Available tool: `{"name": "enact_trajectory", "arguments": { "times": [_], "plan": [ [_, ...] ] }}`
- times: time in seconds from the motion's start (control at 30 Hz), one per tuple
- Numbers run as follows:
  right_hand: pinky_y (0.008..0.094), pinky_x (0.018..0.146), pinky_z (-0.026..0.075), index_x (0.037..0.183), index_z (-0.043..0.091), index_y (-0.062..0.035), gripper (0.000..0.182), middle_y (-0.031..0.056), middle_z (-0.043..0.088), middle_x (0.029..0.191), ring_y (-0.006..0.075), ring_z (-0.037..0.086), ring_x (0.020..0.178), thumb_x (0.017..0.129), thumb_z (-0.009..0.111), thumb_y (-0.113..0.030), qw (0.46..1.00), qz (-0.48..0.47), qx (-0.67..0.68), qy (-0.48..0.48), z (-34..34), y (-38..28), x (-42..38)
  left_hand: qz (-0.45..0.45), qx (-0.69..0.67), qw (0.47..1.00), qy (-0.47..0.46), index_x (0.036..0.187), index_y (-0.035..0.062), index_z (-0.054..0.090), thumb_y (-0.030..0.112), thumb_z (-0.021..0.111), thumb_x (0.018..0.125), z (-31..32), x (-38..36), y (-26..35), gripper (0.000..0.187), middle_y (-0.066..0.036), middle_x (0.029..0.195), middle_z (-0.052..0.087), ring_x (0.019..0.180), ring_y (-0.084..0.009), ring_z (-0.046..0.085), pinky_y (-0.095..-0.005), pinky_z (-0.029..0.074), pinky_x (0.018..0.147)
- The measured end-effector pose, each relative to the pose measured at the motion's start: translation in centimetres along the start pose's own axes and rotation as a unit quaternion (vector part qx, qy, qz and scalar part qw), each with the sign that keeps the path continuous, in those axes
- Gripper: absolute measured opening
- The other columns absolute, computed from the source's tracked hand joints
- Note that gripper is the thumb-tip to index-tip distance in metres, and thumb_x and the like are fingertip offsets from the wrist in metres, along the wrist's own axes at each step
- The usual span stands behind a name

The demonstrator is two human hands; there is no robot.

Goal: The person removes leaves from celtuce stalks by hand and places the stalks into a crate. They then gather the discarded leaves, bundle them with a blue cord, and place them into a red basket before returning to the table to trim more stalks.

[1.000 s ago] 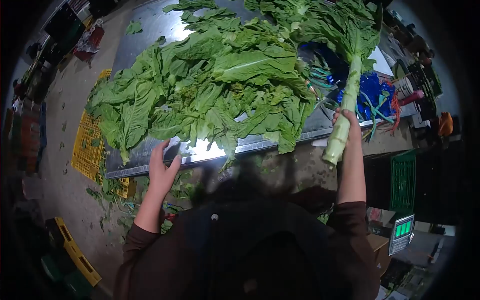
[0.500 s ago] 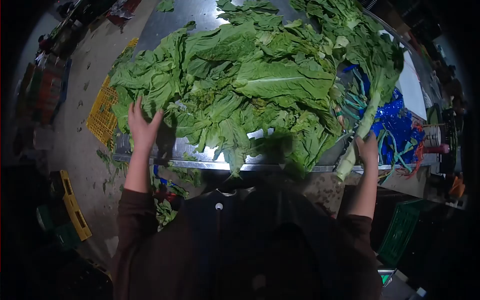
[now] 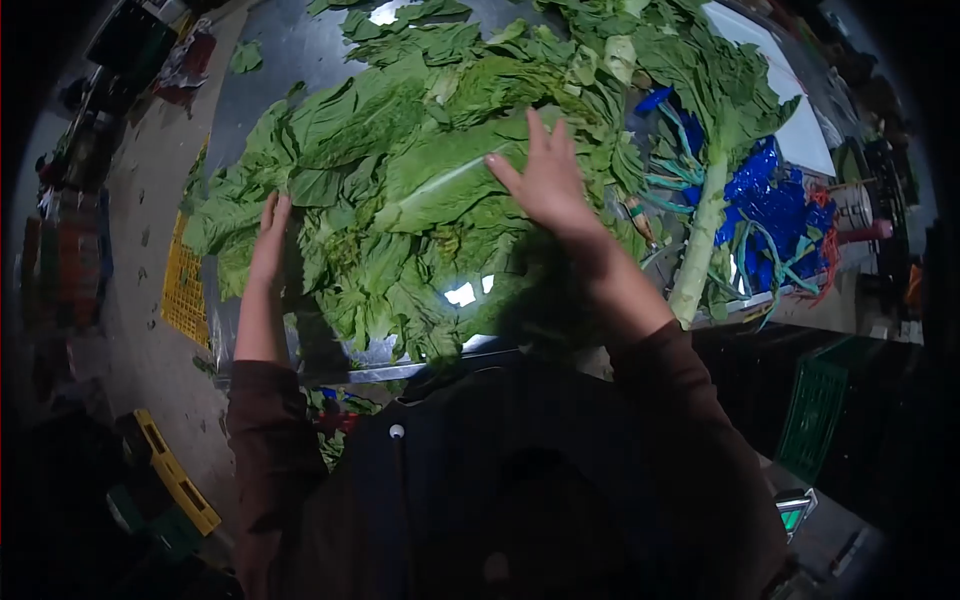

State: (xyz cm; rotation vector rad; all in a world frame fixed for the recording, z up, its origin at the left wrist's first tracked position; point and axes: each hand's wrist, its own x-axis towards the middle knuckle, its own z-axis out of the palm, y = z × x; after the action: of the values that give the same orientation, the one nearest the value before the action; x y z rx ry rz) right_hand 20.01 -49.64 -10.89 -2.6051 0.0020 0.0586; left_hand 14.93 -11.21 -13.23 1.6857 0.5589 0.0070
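Note:
A broad heap of loose green leaves [image 3: 420, 180] spreads across a metal table [image 3: 250, 120]. My right hand [image 3: 550, 185] is over the heap, fingers spread, beside a big leaf with a pale midrib; it holds nothing. At the heap's left side, my left hand [image 3: 268, 238] has its fingers stretched out against the leaves, with nothing seen in its grasp. A thick pale-green stem lettuce stalk [image 3: 707, 215] with leaves at its far end lies on the right, apart from both hands, its cut end toward me.
Blue plastic sheeting [image 3: 765, 190] and teal cords [image 3: 675, 182] lie right of the heap. A white board [image 3: 800, 110] is behind them. A yellow crate [image 3: 183, 295] stands at the left, a green crate [image 3: 812, 410] below right.
My right hand has let go of the stem lettuce stalk and moved left over the leaves. My left hand's fingers have come closer together at the heap's left side.

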Motion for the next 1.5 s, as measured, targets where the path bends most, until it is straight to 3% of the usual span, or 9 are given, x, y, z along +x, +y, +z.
{"name": "enact_trajectory", "arguments": {
  "times": [0.3,0.47,0.6,0.73,0.9,1.1,1.2,1.3,1.5],
  "plan": [
    [0.0526,0.105,0.026,0.144,0.019,-0.0107,0.085,0.0276,0.022,0.145,0.0488,0.03,0.127,0.083,0.054,-0.057,0.978,-0.159,-0.024,-0.133,5.1,-9.2,1.1,-0.081,0.016,0.997,0.004,0.147,0.0094,0.014,0.052,0.056,0.086,3.3,-5.1,2.3,0.085,-0.017,0.14,0.039,0.128,-0.0257,0.037,-0.0327,0.029,0.103],
    [0.0483,0.104,0.031,0.143,0.025,-0.0091,0.078,0.0226,0.024,0.146,0.0477,0.037,0.124,0.085,0.052,-0.054,0.953,-0.247,-0.004,-0.177,6.1,-11.2,1.3,-0.004,0.048,0.999,-0.023,0.146,0.004,0.012,0.05,0.062,0.082,-0.1,-1.6,-4.7,0.094,-0.019,0.141,0.034,0.119,-0.0284,0.043,-0.0341,0.034,0.099],
    [0.0459,0.098,0.037,0.136,0.035,-0.004,0.065,0.0208,0.045,0.131,0.0359,0.044,0.12,0.087,0.054,-0.044,0.968,-0.197,0.07,-0.138,2.7,-8.9,1.9,0.007,0.088,0.995,0.036,0.145,0.0015,0.015,0.045,0.065,0.082,1.4,-5.0,-1.6,0.091,-0.019,0.142,0.031,0.124,-0.0273,0.039,-0.0339,0.031,0.102],
    [0.0522,0.103,0.026,0.139,0.03,-0.0045,0.074,0.0229,0.035,0.14,0.0373,0.032,0.13,0.087,0.052,-0.05,0.987,-0.096,-0.035,0.121,-2.4,-3.1,2.0,0.003,0.094,0.992,0.081,0.145,0.0049,0.019,0.044,0.066,0.082,-0.2,-5.5,-1.1,0.088,-0.019,0.145,0.024,0.131,-0.029,0.03,-0.0372,0.026,0.106],
    [0.0513,0.107,0.024,0.145,0.017,-0.0052,0.091,0.0292,0.026,0.144,0.0414,0.028,0.133,0.083,0.049,-0.063,0.986,0.144,-0.08,0.019,-2.7,2.7,4.8,0.001,0.032,0.995,0.1,0.148,0.0133,0.013,0.043,0.061,0.086,0.3,-4.0,-0.4,0.084,-0.018,0.147,0.022,0.133,-0.028,0.027,-0.0387,0.024,0.107],
    [0.0458,0.106,0.029,0.146,0.005,-0.0052,0.097,0.0356,0.022,0.142,0.0461,0.03,0.131,0.082,0.05,-0.064,0.975,-0.043,0.208,-0.058,5.9,1.4,8.8,-0.016,-0.011,1.0,0.024,0.148,0.0177,0.011,0.041,0.055,0.089,1.5,-1.7,-2.3,0.078,-0.015,0.145,0.029,0.13,-0.027,0.033,-0.0389,0.024,0.106],
    [0.0478,0.106,0.028,0.146,0.0,-0.0054,0.1,0.0349,0.022,0.142,0.046,0.026,0.132,0.082,0.05,-0.065,0.955,-0.044,0.252,-0.152,6.9,-5.1,8.1,-0.096,-0.158,0.983,-0.013,0.132,0.0085,0.043,0.044,0.052,0.09,3.8,-1.1,-2.3,0.056,-0.011,0.128,0.051,0.114,-0.022,0.05,-0.0382,0.041,0.096],
    [0.0495,0.107,0.026,0.146,-0.001,-0.0056,0.103,0.0347,0.021,0.142,0.0458,0.022,0.134,0.081,0.05,-0.067,0.945,-0.06,0.277,-0.163,7.2,-5.6,8.3,-0.133,-0.125,0.979,-0.089,0.13,0.0063,0.045,0.048,0.052,0.089,2.2,-0.6,-2.2,0.059,-0.011,0.127,0.052,0.111,-0.0229,0.054,-0.0375,0.045,0.092],
    [0.043,0.109,0.024,0.143,0.0,0.0053,0.11,0.0339,0.017,0.145,0.0422,0.02,0.136,0.079,0.054,-0.066,0.935,-0.094,0.3,-0.162,5.5,-2.7,8.5,-0.111,-0.154,0.981,-0.034,0.128,0.003,0.048,0.049,0.051,0.09,1.5,-2.0,-1.5,0.06,-0.012,0.124,0.054,0.11,-0.0234,0.055,-0.0371,0.047,0.09]
  ]
}}
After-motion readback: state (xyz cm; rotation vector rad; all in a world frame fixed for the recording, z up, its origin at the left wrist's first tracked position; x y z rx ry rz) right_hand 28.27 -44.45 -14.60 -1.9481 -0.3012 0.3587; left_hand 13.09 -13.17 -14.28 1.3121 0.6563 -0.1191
